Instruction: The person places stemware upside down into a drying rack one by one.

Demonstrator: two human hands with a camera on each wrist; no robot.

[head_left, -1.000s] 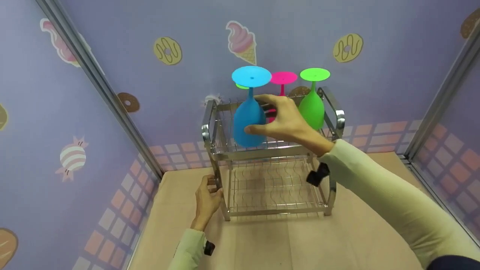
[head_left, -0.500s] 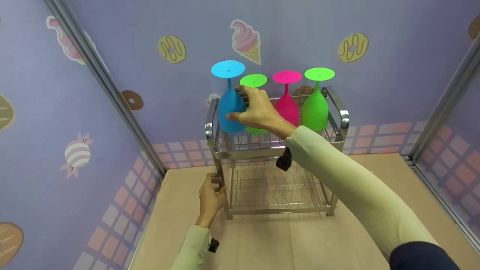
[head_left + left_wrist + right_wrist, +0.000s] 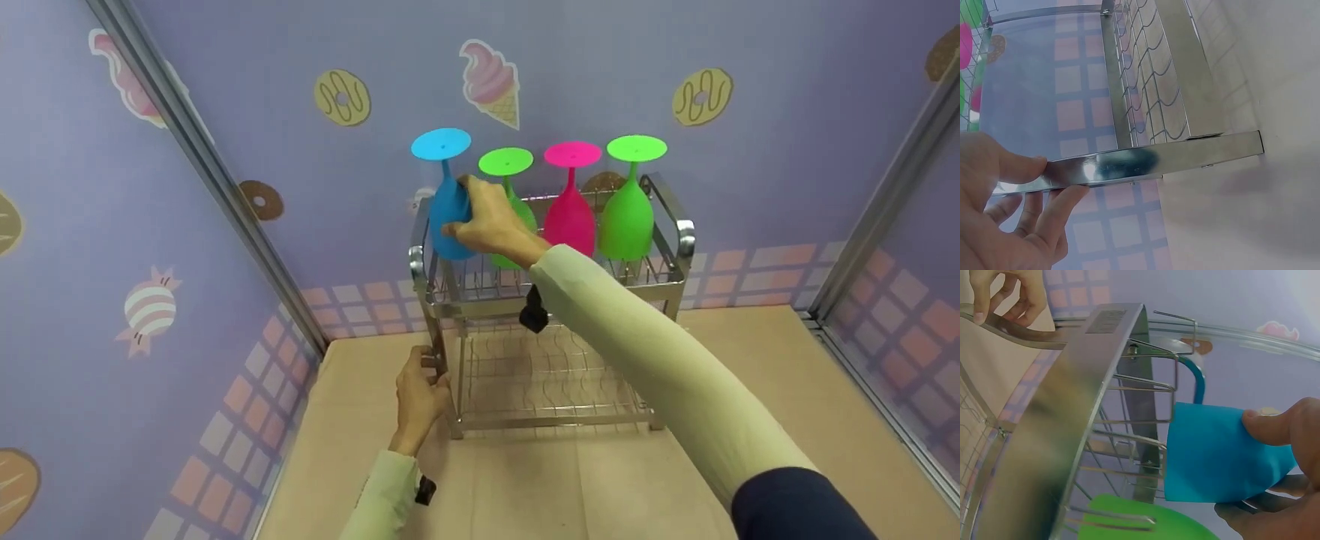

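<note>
A blue wine glass (image 3: pixel 450 217) stands upside down at the left end of the rack's top tier, its foot upward. My right hand (image 3: pixel 491 221) grips its bowl between thumb and fingers. In the right wrist view the blue bowl's rim lies right at the wire prongs. My left hand (image 3: pixel 420 397) pinches the left front leg of the metal dish rack (image 3: pixel 555 304), thumb on one side and fingers on the other. Beside the blue glass, a green wine glass (image 3: pixel 507 163), a pink wine glass (image 3: pixel 571 217) and another green wine glass (image 3: pixel 628 221) also stand inverted.
The rack's lower wire tier (image 3: pixel 551 375) sits close over the beige tabletop (image 3: pixel 525 487). A patterned back wall (image 3: pixel 585 75) rises just behind the rack. Metal rails (image 3: pixel 202 165) run along the wall corners on both sides.
My right hand has carried the blue wine glass left and back, and lowered it at the rack's left end. The left hand has kept its hold on the leg.
</note>
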